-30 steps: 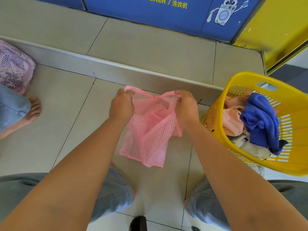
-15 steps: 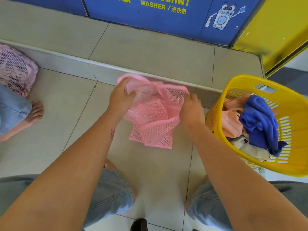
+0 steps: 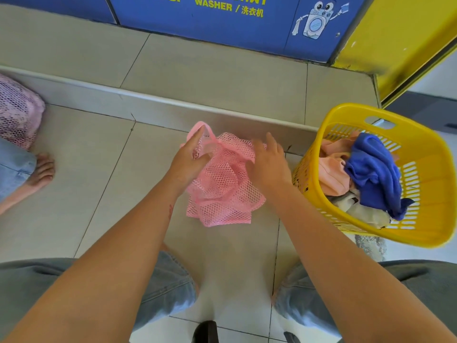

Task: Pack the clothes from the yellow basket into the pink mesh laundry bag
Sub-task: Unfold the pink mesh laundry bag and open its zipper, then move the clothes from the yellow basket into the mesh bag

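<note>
Far left first: a stuffed mesh sack [image 3: 17,112] sits on the tiled floor [image 3: 86,194] beside somebody's bare foot [image 3: 40,172]. That's not part of our job.

Swing to the middle and here's the score. The pink mesh laundry bag [image 3: 222,194] looks limp and empty, crumpled on itself with nothing coloured showing through the netting. On the right, the yellow basket [image 3: 435,194] is loaded: a peach garment [image 3: 331,174], a blue garment [image 3: 371,174] draped over the top, and a pale garment [image 3: 363,211] below. By my read nothing is packed yet. This is the find-the-opening stage, and every piece is left to move across.

Now positions. The left hand [image 3: 188,162] pinches the bag's pink rim band, thumb and fingers closed on it, holding that corner up. The bag bunches between the two hands, in front of the low step [image 3: 148,102]. Whether its lower folds touch the floor, I cannot tell.

The right hand [image 3: 269,164] meets the bag's other top edge with fingers spread and fairly straight. It seems to touch the mesh rather than clutch it, though it's blurred, so I hold that loosely. The hands are apart, with the bag spanning the gap. The basket stands just beside the right hand, tipped toward the person, with the clothes within easy reach.
</note>
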The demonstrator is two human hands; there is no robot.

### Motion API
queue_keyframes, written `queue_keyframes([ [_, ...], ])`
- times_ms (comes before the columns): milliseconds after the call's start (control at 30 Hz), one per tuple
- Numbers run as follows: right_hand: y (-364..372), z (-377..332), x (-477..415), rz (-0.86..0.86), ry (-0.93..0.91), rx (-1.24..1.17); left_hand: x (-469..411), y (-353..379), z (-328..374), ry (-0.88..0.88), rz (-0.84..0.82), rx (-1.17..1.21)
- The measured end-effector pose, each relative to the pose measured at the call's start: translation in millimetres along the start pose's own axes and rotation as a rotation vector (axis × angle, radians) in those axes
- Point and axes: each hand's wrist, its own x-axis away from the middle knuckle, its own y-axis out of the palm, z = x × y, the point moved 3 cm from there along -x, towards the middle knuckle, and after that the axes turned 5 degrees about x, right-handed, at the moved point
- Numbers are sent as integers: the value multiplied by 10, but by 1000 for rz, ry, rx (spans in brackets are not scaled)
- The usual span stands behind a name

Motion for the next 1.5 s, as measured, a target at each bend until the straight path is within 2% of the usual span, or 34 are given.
queue_keyframes([
  [167,-576,88,133,363,-63,-136,62,152,104,28,-23,54],
  [300,-775,554,176,504,83,-126,101,257,159,30,-25,33],
  [400,-716,1013,220,444,314,-65,124,335,177,47,-12,18],
  [500,-569,1395,234,273,533,-57,117,386,166,64,-17,-4],
  [600,-433,1727,187,119,605,-129,85,426,149,60,-9,-11],
  [700,-328,1904,125,-1,618,-36,37,487,155,62,-6,-20],
  [800,-303,1952,16,101,624,-162,5,555,165,57,-6,-17],
  [933,-326,2177,-4,292,795,-254,-41,631,165,68,-16,-25],
  [1000,-279,2366,27,275,889,-342,-59,657,166,64,-14,-26],
  [1100,-159,2571,46,244,897,-522,-69,684,163,56,-15,-29],
  [1233,-151,2633,89,229,805,-392,-47,719,183,64,-32,-15],
  [1300,-198,2600,125,312,818,-373,-28,732,210,72,-37,-14],
  [1367,-295,2492,202,480,802,-411,-10,731,233,73,-32,-9],
  [1500,-843,2103,215,820,630,-498,35,686,304,88,-19,5],
])
